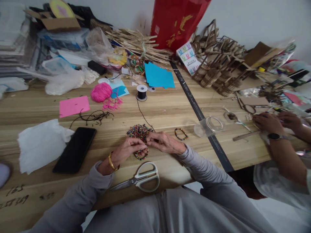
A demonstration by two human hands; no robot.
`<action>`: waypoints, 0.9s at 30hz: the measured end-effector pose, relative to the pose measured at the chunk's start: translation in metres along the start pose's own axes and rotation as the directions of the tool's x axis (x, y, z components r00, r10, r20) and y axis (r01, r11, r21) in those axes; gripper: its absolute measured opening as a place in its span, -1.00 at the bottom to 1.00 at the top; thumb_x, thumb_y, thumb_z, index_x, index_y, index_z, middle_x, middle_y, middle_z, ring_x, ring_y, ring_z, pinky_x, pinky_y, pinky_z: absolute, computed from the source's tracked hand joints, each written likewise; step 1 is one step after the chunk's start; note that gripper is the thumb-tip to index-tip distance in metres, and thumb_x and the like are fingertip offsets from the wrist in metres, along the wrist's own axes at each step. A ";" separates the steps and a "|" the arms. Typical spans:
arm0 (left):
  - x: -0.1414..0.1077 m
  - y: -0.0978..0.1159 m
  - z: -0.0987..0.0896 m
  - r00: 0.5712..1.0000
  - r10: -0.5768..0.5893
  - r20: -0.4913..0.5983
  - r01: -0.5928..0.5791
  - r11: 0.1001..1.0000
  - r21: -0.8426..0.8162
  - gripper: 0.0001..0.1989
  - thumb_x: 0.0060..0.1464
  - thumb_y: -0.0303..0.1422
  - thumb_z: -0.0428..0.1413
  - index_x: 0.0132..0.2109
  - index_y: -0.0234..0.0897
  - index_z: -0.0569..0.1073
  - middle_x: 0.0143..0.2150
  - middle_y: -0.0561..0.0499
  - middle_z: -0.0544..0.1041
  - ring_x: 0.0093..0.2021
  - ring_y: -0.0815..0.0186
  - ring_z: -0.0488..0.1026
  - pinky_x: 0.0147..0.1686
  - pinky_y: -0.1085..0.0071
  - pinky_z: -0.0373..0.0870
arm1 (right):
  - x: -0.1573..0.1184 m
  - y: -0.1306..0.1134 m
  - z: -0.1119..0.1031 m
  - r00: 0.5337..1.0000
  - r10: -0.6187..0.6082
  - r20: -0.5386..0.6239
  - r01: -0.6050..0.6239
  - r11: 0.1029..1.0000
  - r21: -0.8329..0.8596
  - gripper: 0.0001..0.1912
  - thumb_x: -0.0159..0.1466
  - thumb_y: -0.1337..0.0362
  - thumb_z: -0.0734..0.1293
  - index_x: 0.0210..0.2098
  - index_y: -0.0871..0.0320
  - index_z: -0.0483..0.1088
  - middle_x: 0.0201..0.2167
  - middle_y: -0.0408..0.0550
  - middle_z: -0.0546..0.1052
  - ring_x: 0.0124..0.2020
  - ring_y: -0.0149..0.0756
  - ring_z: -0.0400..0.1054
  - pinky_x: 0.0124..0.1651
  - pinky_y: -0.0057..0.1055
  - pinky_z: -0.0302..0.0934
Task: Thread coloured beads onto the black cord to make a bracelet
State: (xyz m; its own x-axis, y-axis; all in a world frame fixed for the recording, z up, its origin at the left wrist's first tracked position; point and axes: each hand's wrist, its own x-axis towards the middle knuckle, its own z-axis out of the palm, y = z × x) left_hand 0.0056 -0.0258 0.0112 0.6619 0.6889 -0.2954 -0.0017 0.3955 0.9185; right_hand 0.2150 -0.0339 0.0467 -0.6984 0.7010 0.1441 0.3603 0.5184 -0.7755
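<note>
Between the fingertips of my left hand (128, 148) hangs a small ring of colourful beads, a beaded bracelet (141, 158). My right hand (163, 142) is closed in a pinch at the top of that ring, where a black cord (143, 116) comes down to it from a spool (142, 93). The exact knot or cord end between the fingers is hidden. Just beyond both hands lies a pile of loose multicoloured beads (138, 131). Another beaded bracelet (181, 134) rests on the table to the right. White-handled scissors (143, 178) lie in front of me, below my hands.
A black phone (75, 150) and white tissue (40, 144) lie left, near black cord scraps (94, 117). Pink yarn (101, 92) and blue paper (159, 75) sit farther back. At right are small woven baskets (211, 76), a clear plastic container (209, 126) and a co-worker's hands (269, 123).
</note>
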 end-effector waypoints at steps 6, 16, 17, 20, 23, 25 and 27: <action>0.001 -0.001 0.001 0.997 0.036 -0.061 -0.040 0.998 -0.055 -0.73 -0.04 -0.22 0.25 -0.40 -0.41 0.52 -0.49 -0.01 0.56 -0.51 0.41 0.45 -0.47 0.52 0.39 | -0.002 0.001 -0.003 0.999 -0.026 0.018 0.026 1.000 0.002 -0.87 0.39 0.34 0.14 -0.27 0.22 0.27 -0.46 -0.16 0.32 -0.45 -0.46 0.17 -0.34 -0.52 0.04; 0.002 -0.002 0.006 0.981 0.108 -0.158 -0.095 0.992 0.087 -0.72 -0.07 -0.23 0.27 -0.38 -0.38 0.43 -0.52 0.00 0.58 -0.56 0.39 0.48 -0.52 0.51 0.42 | -0.003 0.006 -0.002 0.994 -0.047 0.095 0.050 0.998 -0.032 -0.85 0.38 0.34 0.14 -0.31 0.22 0.26 -0.40 -0.11 0.33 -0.40 -0.43 0.15 -0.29 -0.49 0.05; 0.002 -0.002 0.006 0.982 0.113 -0.151 -0.098 0.990 0.100 -0.72 -0.06 -0.23 0.26 -0.39 -0.38 0.42 -0.52 -0.01 0.58 -0.56 0.39 0.48 -0.52 0.51 0.41 | -0.003 0.006 -0.002 0.994 -0.048 0.098 0.052 0.998 -0.037 -0.85 0.38 0.34 0.14 -0.31 0.22 0.26 -0.40 -0.11 0.33 -0.40 -0.42 0.15 -0.29 -0.48 0.06; 0.003 -0.002 0.005 0.982 0.126 -0.143 -0.107 0.985 0.134 -0.72 -0.06 -0.23 0.26 -0.41 -0.38 0.42 -0.53 -0.01 0.57 -0.55 0.40 0.48 -0.51 0.51 0.42 | -0.003 0.005 -0.002 0.994 -0.048 0.100 0.053 0.997 -0.050 -0.87 0.37 0.36 0.15 -0.30 0.23 0.27 -0.39 -0.10 0.34 -0.39 -0.42 0.17 -0.27 -0.48 0.07; 0.002 0.000 0.004 0.982 0.118 -0.148 -0.096 0.984 0.147 -0.72 -0.10 -0.23 0.28 -0.43 -0.38 0.42 -0.55 0.02 0.54 -0.55 0.41 0.46 -0.51 0.52 0.41 | -0.002 0.004 -0.002 0.993 -0.052 0.103 0.058 0.997 -0.053 -0.90 0.36 0.38 0.17 -0.28 0.24 0.29 -0.35 -0.07 0.35 -0.36 -0.41 0.21 -0.26 -0.47 0.11; 0.002 0.001 0.003 0.984 0.103 -0.149 -0.080 0.986 0.149 -0.71 -0.12 -0.23 0.29 -0.44 -0.38 0.42 -0.56 0.03 0.53 -0.56 0.41 0.46 -0.51 0.52 0.41 | -0.002 0.002 -0.001 0.992 -0.067 0.110 0.073 0.996 -0.057 -0.91 0.35 0.38 0.19 -0.27 0.24 0.31 -0.32 -0.05 0.36 -0.33 -0.40 0.24 -0.23 -0.47 0.14; 0.002 0.001 0.002 0.984 0.092 -0.154 -0.068 0.986 0.153 -0.71 -0.13 -0.23 0.29 -0.45 -0.38 0.43 -0.55 0.03 0.53 -0.55 0.40 0.46 -0.50 0.51 0.42 | -0.002 0.001 0.000 0.990 -0.088 0.108 0.095 0.994 -0.061 -0.90 0.35 0.39 0.20 -0.25 0.24 0.34 -0.29 -0.03 0.36 -0.29 -0.39 0.26 -0.19 -0.45 0.16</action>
State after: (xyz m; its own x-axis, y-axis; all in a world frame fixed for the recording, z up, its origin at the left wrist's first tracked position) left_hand 0.0083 -0.0253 0.0124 0.5359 0.8073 -0.2469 0.0680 0.2502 0.9658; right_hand 0.2169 -0.0351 0.0462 -0.7900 0.5959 0.1441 0.3300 0.6115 -0.7191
